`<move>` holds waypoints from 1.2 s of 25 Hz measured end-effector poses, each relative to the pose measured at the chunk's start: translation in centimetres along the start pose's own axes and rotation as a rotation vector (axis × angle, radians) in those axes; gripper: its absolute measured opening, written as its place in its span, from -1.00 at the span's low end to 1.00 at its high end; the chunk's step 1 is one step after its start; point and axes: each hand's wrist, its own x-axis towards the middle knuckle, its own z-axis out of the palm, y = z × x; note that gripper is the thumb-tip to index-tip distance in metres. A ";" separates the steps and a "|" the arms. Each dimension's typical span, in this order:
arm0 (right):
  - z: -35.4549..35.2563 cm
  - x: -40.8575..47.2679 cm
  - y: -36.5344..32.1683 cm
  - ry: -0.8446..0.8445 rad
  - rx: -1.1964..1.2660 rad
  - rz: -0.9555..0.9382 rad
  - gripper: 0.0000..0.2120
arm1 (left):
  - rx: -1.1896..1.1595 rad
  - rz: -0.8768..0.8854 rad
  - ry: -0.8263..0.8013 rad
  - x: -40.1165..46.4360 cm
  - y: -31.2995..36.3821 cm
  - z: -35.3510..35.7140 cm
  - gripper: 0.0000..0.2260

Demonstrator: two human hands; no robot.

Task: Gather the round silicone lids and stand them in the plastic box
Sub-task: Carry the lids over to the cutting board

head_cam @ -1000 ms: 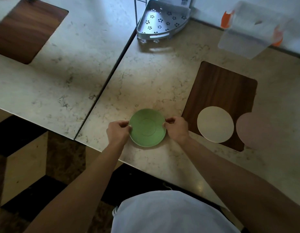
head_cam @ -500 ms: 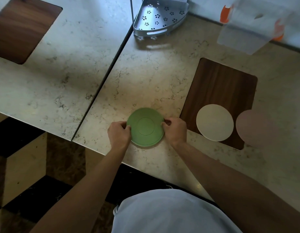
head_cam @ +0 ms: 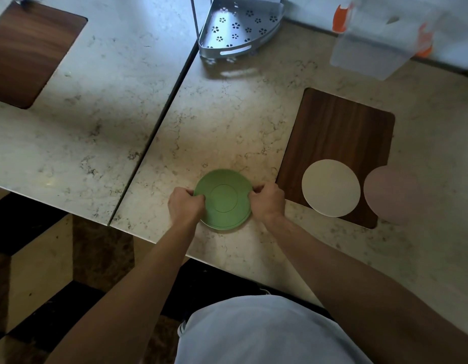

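Observation:
A green round silicone lid (head_cam: 223, 199) lies near the front edge of the marble counter. My left hand (head_cam: 185, 204) pinches its left rim and my right hand (head_cam: 267, 202) pinches its right rim. A cream round lid (head_cam: 330, 188) rests on the lower part of a dark wooden board (head_cam: 338, 135) to the right. A pale pink round lid (head_cam: 390, 194) lies just right of it, half off the board. The clear plastic box (head_cam: 377, 40) with orange clips stands at the far right back of the counter.
A grey perforated metal corner shelf (head_cam: 236, 27) stands at the back centre. A second wooden board (head_cam: 30, 53) lies on the left counter slab. A dark seam (head_cam: 159, 122) divides the two slabs. Tiled floor shows below the counter edge.
Both hands have closed tighter on the green lid's rims, fingers curling over its edges. The camera view has shifted slightly forward; the other lids have not moved.

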 end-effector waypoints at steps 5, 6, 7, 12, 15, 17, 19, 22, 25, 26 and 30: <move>-0.7 0.5 0.7 -0.045 0.054 0.008 -0.91 | -0.208 -0.060 0.052 -1.3 0.7 0.2 -0.85; -1.0 0.6 0.9 -0.048 0.077 0.005 -0.90 | -0.228 -0.058 0.042 -1.5 1.0 0.3 -0.89; -1.5 0.8 1.2 -0.043 0.098 0.005 -0.88 | -0.237 -0.052 0.022 -1.7 1.4 0.6 -0.90; -5.6 1.8 3.9 0.015 0.207 0.031 -0.84 | -0.240 -0.006 -0.116 -3.4 4.6 3.3 -0.85; -9.0 2.6 6.1 0.097 0.256 0.048 -0.82 | -0.244 0.029 -0.218 -4.7 6.8 5.8 -0.84; -11.5 3.4 7.8 0.138 0.284 0.082 -0.82 | -0.250 0.071 -0.295 -5.7 8.3 7.9 -0.81; -13.9 4.2 9.4 0.157 0.265 0.112 -0.82 | -0.242 0.104 -0.362 -6.7 9.8 10.0 -0.79; -16.9 5.3 11.4 0.198 0.204 0.128 -0.82 | -0.218 0.118 -0.423 -7.7 11.6 12.9 -0.76; -19.2 6.6 13.2 0.205 0.173 0.140 -0.82 | -0.200 0.109 -0.452 -8.6 13.2 15.4 -0.74; -19.7 7.1 13.8 0.204 0.168 0.149 -0.83 | -0.202 0.103 -0.454 -8.9 13.6 16.1 -0.75; -21.0 8.5 15.1 0.211 0.149 0.163 -0.82 | -0.170 0.114 -0.436 -9.4 14.8 18.4 -0.77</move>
